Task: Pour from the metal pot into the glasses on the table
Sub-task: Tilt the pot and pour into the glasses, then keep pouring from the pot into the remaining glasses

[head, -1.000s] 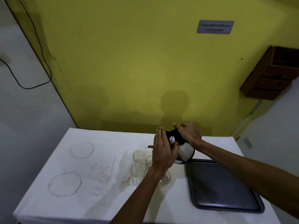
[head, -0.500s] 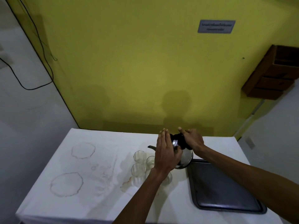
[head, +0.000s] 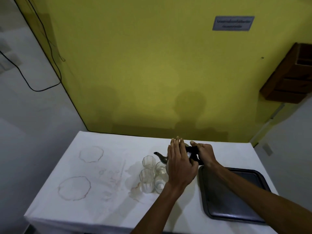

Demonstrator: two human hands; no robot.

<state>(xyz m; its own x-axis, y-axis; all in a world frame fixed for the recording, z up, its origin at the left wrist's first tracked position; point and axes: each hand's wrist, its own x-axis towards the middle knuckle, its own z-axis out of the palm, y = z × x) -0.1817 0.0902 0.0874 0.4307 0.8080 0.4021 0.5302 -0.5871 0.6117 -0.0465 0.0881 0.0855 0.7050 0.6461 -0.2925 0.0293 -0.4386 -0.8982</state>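
1. The right hand (head: 205,153) is closed around the black handle (head: 194,150) of the metal pot (head: 189,155), carrying its weight.
2. The left hand (head: 180,163) lies flat and spread, fingers (head: 176,144) together, against the near side and lid of the pot; it steadies the pot and grips nothing.
3. The pot sits over the right of the table (head: 104,200), just behind the glasses (head: 152,173), its spout (head: 159,155) aimed left above the far pair.
4. Four clear glasses stand bunched and touching; whether any holds liquid I cannot tell.
5. To pour well, I judge the right wrist should tip slowly with the spout low over one rim, while the left palm keeps the lid seated. Packed glasses make overshoot into a neighbour likely, so a thin stream is safer.
6. The dark tray (head: 236,196) lies empty on the right, just beside the glasses, near the table's front edge.
7. The white tablecloth carries ring stains (head: 74,188) on the left and a reddish smear (head: 135,189) by the nearest glass.
8. Behind rises a yellow wall (head: 143,65) with a small sign (head: 233,23), a wooden shelf (head: 290,76) at the right, and a black cable (head: 25,76) on the left wall.
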